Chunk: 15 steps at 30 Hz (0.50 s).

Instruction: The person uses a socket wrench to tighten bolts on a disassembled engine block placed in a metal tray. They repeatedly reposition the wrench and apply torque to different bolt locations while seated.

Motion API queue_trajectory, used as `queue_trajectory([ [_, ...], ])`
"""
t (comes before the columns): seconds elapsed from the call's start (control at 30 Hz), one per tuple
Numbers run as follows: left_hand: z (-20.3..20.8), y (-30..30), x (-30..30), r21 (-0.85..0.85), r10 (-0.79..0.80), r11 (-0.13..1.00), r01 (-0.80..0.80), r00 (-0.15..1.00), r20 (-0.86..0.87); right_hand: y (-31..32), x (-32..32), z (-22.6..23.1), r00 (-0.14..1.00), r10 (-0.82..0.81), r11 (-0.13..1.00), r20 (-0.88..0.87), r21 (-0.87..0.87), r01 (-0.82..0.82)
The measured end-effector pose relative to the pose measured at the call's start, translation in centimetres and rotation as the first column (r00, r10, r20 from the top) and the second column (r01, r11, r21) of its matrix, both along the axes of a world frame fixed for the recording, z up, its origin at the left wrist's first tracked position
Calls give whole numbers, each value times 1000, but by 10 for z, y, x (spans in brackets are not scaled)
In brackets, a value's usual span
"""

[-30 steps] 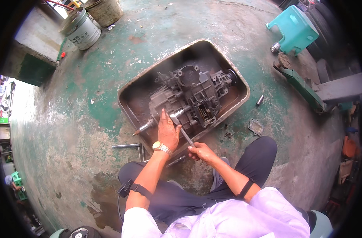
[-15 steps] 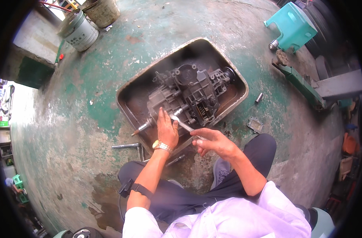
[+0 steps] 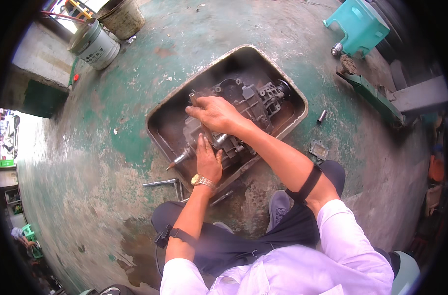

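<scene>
A greasy grey gearbox (image 3: 256, 110) lies in a shallow metal tray (image 3: 305, 105), its shaft (image 3: 181, 159) jutting out at the near left. Over the gearbox, my right hand (image 3: 216, 114) is closed round a metal wrench, whose handle end (image 3: 192, 98) shows past the fingers. Most of that wrench is hidden by the hand. My left hand (image 3: 209, 164), with a watch on its wrist, lies with fingers stretched against the near side of the gearbox, just below the wrench.
An L-shaped bar (image 3: 160, 183) and another tool (image 3: 221, 197) lie before the tray. To its right are a socket (image 3: 322, 116), a flat metal cover (image 3: 319, 149) and a green jack-like arm (image 3: 371, 96). A turquoise stool (image 3: 359, 27) and a bucket (image 3: 96, 46) stand farther off.
My right hand has swung the wrench handle forward and left, from the tray's near edge to above the gearbox. My left hand has stayed nearly in place.
</scene>
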<state>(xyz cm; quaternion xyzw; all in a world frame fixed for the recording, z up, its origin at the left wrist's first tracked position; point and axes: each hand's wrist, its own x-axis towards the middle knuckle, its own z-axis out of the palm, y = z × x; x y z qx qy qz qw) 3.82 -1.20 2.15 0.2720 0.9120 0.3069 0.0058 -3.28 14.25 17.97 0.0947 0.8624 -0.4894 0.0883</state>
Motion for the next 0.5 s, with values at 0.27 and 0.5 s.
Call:
queue_trajectory([
  [0.27, -8, 1, -2, -11, 8, 1000, -8, 1000, 10, -11, 6, -33, 1000, 5, 995, 13, 97, -6],
  [0.5, -8, -8, -13, 102, -135, 987, 120, 980, 145, -39, 35, -65, 937, -277, 852, -211, -505, 138],
])
